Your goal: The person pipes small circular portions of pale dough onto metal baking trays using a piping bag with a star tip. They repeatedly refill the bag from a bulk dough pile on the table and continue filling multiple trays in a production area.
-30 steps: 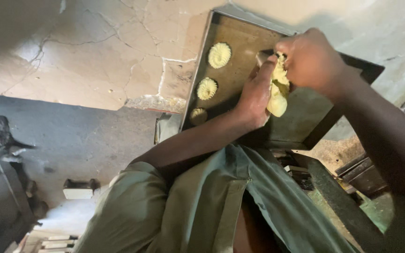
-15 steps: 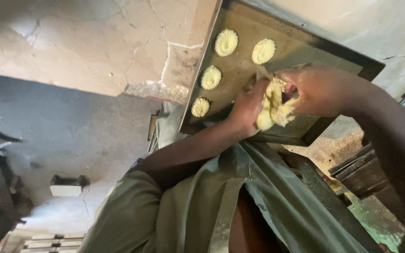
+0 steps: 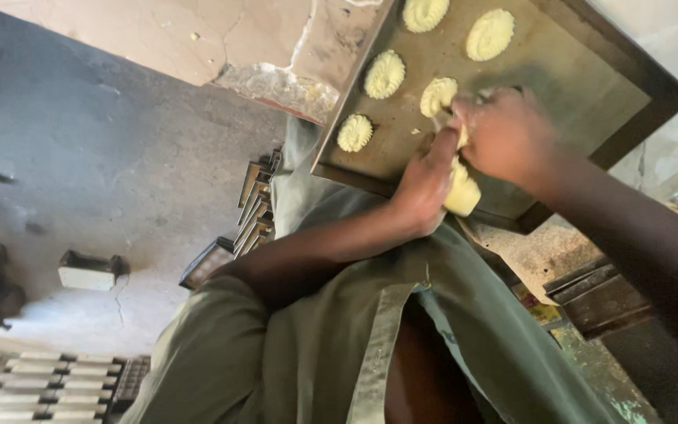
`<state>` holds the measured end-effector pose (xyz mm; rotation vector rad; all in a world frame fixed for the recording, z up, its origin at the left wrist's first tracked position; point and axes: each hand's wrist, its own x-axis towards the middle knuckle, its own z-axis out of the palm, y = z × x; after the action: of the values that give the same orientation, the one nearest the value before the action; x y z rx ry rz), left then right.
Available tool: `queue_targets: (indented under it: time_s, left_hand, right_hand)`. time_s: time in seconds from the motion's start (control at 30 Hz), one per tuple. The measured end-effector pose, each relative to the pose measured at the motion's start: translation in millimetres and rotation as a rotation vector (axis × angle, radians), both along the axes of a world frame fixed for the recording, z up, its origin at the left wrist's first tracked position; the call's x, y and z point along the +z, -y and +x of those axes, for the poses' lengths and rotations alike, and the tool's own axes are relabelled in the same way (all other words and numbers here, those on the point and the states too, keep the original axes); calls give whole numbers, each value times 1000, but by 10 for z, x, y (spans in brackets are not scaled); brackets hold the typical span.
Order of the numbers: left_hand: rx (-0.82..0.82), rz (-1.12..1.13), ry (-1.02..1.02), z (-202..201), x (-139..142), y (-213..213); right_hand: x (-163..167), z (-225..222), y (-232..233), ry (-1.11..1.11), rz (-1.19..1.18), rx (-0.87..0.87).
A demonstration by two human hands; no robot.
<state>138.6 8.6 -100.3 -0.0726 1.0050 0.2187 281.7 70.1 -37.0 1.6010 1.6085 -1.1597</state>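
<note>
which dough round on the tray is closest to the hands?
The round right at the fingertips of the right hand, at mid-tray. The four other rounds lie apart from both hands; the left hand sits below it.

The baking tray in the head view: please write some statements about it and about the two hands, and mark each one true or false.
1. The dark baking tray carries pale round dough pieces with ridged tops. True.
2. Both hands are away from the tray, resting on the floor. False: the left hand and the right hand meet over the tray.
3. A lump of pale dough shows between the two hands. True.
4. The tray is completely filled with pieces. False: its right part is bare.
5. The person wears an olive green garment. True.
</note>
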Motion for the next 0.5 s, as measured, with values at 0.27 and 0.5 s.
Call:
queue_targets:
  time_s: [0.27,0.5]
  left_hand:
    - [98,-105,181,-127,-4,191]
    - [165,-105,10,-363,-24,343]
  right_hand:
    - [-26,38,587,-91,249,-69]
    - [-296,-175,490,-77,-69,-28]
